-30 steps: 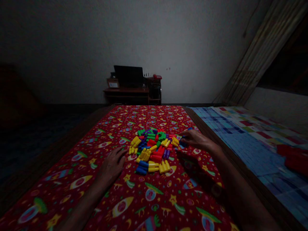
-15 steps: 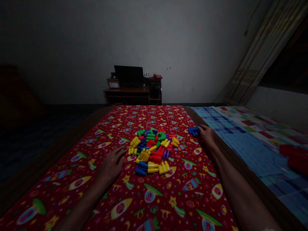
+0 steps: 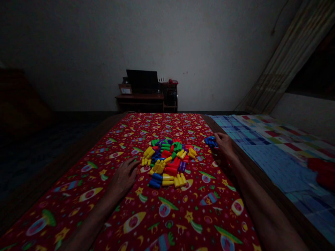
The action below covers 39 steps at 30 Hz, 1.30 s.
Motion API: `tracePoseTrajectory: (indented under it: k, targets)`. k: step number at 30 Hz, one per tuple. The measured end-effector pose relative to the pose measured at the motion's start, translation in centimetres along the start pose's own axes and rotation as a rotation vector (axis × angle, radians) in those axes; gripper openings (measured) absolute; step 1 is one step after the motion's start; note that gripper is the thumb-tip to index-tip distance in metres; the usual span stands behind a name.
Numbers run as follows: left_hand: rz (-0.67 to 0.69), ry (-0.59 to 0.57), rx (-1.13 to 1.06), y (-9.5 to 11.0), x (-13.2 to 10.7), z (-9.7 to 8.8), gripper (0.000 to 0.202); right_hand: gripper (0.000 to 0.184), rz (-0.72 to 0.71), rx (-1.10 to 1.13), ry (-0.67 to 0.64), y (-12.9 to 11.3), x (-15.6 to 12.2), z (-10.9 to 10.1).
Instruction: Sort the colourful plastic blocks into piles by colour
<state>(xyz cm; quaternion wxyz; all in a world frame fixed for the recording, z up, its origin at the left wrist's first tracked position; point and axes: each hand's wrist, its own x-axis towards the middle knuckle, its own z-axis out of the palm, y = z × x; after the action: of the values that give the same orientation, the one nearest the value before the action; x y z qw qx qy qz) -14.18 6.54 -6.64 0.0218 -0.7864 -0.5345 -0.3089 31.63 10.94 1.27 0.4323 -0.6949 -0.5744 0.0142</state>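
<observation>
- A heap of plastic blocks [image 3: 167,160] in yellow, red, green, blue and purple is spread on a red patterned cloth [image 3: 183,223]; it lies between both arms, where it can probably be reached from either side.
- To the right of the heap, well apart from it, a small group of blue blocks [image 3: 210,141] is set near the cloth's edge; by that gap it is easily told from the rest.
- The blue group is touched on its right side by the right hand [image 3: 223,143]. The fingers of this grip are bent close together; whether a block is pinched or merely steadied cannot be told.
- Just left of the heap, the left hand [image 3: 124,176] is laid palm down, fingers loosely spread. Nothing is held in this grip; the arm's weight seems to be rested there.
- At the heap's near edge, a yellow piece [image 3: 180,180] is laid flat; rolling is probably prevented by its joined tubes.
- Far beyond the heap, a dark screen [image 3: 142,81] is stood against the wall.
</observation>
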Motion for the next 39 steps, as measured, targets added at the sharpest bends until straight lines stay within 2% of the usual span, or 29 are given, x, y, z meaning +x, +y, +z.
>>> tracePoseTrajectory:
  k: [2,4,7,11,13,15,17,20,23,27,32,36,39]
  targets:
    - [-0.010,0.002,0.005,0.2,0.0,-0.1,0.042,0.036,-0.113,0.042,-0.124,-2.4,-0.6,0.1]
    - [-0.013,0.003,0.004,0.4,0.0,-0.2,0.042,0.036,-0.266,0.093,-0.300,-5.2,-1.9,0.4]
    - [-0.007,0.001,-0.001,0.7,0.0,-0.3,0.041,0.035,-0.497,0.178,-0.492,-9.5,-5.2,1.1]
    - [-0.023,0.020,-0.006,0.9,0.0,-0.1,0.039,0.026,-0.845,0.310,-0.650,-13.8,-11.2,2.2]
    - [-0.025,0.021,-0.017,1.0,-0.1,-0.1,0.038,0.034,-1.008,0.214,-0.699,-15.0,-14.1,3.0]
    - [-0.022,0.016,-0.027,0.9,-0.1,0.0,0.037,0.038,-1.075,0.049,-0.684,-15.6,-16.4,3.9]
    - [-0.018,0.012,-0.033,0.8,-0.2,0.0,0.037,0.034,-1.082,-0.068,-0.652,-15.7,-17.7,4.7]
    - [-0.013,0.014,-0.039,0.7,-0.2,0.1,0.037,0.028,-1.095,-0.079,-0.654,-15.3,-18.0,5.5]
    - [-0.014,0.029,-0.042,0.6,-0.1,0.3,0.035,0.030,-1.089,0.031,-0.601,-14.7,-16.8,5.8]
    - [-0.009,0.033,-0.038,0.6,0.0,0.2,0.037,0.037,-1.011,0.210,-0.392,-13.7,-13.5,5.7]
    - [-0.036,-0.011,-0.017,0.6,0.1,-0.1,0.041,0.040,-0.778,0.213,-0.136,-10.7,-7.6,4.4]
    - [-0.029,0.002,-0.013,0.3,0.0,0.0,0.040,0.038,-0.527,0.098,0.010,-6.1,-3.8,2.9]
    - [-0.022,0.008,-0.013,0.1,-0.1,0.2,0.039,0.042,-0.299,-0.017,0.138,-2.1,-2.6,2.4]
